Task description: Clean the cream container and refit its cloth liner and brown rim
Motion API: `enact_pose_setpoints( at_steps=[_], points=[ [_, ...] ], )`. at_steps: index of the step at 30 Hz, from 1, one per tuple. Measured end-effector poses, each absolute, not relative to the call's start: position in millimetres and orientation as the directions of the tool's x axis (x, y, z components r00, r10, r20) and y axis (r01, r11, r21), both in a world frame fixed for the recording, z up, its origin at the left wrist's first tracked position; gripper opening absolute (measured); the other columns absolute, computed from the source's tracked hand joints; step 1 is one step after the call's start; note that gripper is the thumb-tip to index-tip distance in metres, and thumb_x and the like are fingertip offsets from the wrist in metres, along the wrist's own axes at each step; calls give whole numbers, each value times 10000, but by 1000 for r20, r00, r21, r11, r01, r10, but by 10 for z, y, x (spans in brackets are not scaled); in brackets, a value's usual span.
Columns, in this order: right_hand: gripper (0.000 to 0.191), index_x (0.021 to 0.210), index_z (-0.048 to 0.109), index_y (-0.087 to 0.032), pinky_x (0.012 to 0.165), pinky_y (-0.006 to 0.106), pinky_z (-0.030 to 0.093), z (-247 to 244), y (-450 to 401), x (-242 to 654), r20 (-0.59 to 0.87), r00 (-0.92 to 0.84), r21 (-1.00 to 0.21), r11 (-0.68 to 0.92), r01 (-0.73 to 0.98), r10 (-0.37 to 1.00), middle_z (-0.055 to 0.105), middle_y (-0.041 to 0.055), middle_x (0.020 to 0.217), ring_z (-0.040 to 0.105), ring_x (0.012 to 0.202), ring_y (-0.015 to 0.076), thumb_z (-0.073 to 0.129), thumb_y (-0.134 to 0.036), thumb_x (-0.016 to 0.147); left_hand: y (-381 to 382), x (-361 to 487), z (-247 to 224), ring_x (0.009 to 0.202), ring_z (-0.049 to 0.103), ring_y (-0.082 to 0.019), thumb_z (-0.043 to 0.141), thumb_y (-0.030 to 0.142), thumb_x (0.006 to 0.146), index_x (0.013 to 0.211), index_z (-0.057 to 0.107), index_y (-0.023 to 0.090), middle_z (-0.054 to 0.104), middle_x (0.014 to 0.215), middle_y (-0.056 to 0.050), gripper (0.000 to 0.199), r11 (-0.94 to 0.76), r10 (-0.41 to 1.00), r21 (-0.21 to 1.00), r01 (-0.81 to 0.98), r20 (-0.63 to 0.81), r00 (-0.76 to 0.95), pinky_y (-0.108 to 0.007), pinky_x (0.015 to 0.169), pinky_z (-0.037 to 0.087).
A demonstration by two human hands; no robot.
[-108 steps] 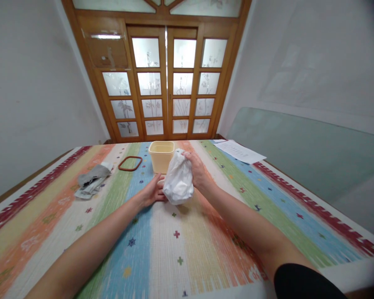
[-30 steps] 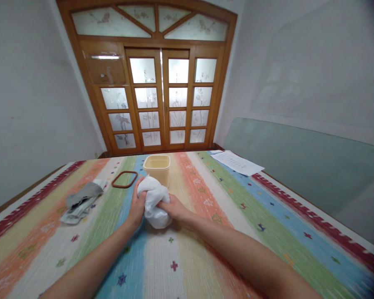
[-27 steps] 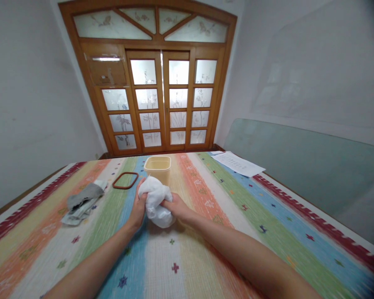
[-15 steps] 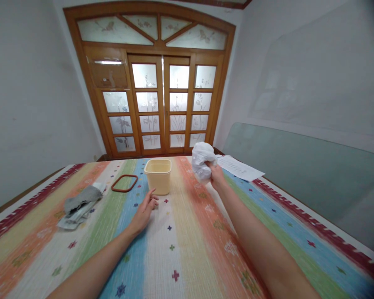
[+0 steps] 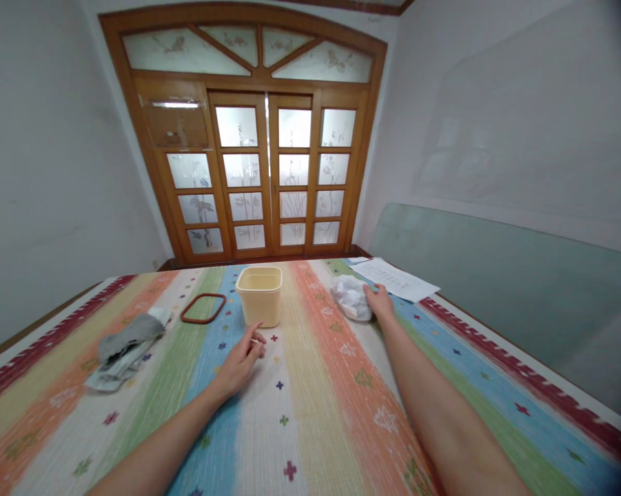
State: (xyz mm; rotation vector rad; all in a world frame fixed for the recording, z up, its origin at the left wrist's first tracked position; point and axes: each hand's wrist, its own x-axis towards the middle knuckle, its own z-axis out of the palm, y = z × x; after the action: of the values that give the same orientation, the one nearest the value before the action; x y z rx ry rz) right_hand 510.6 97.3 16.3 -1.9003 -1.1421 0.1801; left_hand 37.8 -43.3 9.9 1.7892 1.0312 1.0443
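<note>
A crumpled white plastic bag point(image 5: 352, 297) rests on the striped tablecloth, right of the middle. My right hand point(image 5: 379, 302) has its fingers closed on the bag's right side. In front of the cream plastic bin point(image 5: 260, 303), my left hand point(image 5: 242, 357) lies low over the cloth, fingers apart and loosely bent, with nothing in it. Its index fingertip is close to the bin's base; whether they touch I cannot tell. The bin stands upright, with its mouth facing up. To its left lies a brown rounded-square ring point(image 5: 203, 319), flat on the cloth.
A grey and white crumpled bag or wrapper point(image 5: 127, 346) lies on the left of the table. Printed paper sheets point(image 5: 395, 279) are near the far right edge. Behind the table are wooden doors point(image 5: 263, 179) with glass panes, and a pale green panel point(image 5: 486, 289) leans along the right wall.
My right hand has brought the white plastic bag down from the air onto the cloth, slightly to the right. The left hand and the bin have stayed nearly where they were.
</note>
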Motion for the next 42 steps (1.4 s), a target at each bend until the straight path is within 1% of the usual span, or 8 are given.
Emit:
enact_pose_setpoints(
  at_steps=[3,6,9,12,20,28,34,42],
  points=[
    [605,1404,550,-115,1067,491,465,183,886,5149,479,599,-705,-126,698,641,648,231,1321,622,1209,342,476,-513,955,-429,383,96,921,657,-178,429,433,1045,1584,355,241,600,1170,-73,576,-347,909,903,254,256,330,-389,975,489],
    [477,1321,627,-158,1118,441,429,228,812,5020,734,346,-494,110,862,584,644,180,1308,586,1239,302,477,-463,986,-430,385,94,915,656,-180,437,429,1040,1577,371,251,612,1160,-69,569,-350,908,897,269,254,334,-383,957,495],
    [448,1297,672,-217,1133,449,411,223,790,4797,742,26,-279,273,921,669,632,149,1335,573,1253,304,573,-499,962,-437,380,82,908,643,-180,459,407,1030,1574,377,257,616,1147,-65,571,-366,903,887,282,265,338,-375,936,497],
    [491,1301,691,-288,1180,535,342,112,825,4677,649,-90,-191,276,942,756,570,122,1463,495,1367,355,700,-532,875,-447,375,76,896,630,-172,481,388,1021,1574,365,245,606,1157,-66,583,-379,898,877,295,273,344,-369,924,492],
    [656,1524,507,-191,1161,473,389,-198,1003,5005,513,215,-417,23,908,831,522,181,1528,486,1409,331,530,-546,973,-457,390,107,870,602,-155,519,370,1010,1550,394,237,618,1186,-69,570,-398,894,850,346,273,357,-338,886,486],
    [572,1579,441,-252,1136,541,332,-117,1000,4841,514,336,-269,-223,937,789,361,207,1642,358,1481,367,383,-488,1061,-468,394,123,859,607,-152,529,372,1007,1546,405,226,620,1198,-74,572,-406,892,832,378,271,362,-329,853,494],
    [450,1454,565,-215,1068,481,356,-7,841,4749,657,321,-212,-242,947,682,485,207,1479,427,1333,352,435,-344,1042,-476,390,119,893,626,-161,529,356,1003,1547,408,222,622,1208,-84,573,-417,888,817,398,271,372,-327,850,507],
    [406,1297,685,-167,961,483,456,-79,864,4746,543,292,-325,-124,938,787,573,234,1278,517,1187,367,439,-311,1008,-471,375,101,946,642,-188,552,356,992,1531,452,252,649,1216,-87,558,-448,874,793,412,293,387,-346,903,510]
  ],
)
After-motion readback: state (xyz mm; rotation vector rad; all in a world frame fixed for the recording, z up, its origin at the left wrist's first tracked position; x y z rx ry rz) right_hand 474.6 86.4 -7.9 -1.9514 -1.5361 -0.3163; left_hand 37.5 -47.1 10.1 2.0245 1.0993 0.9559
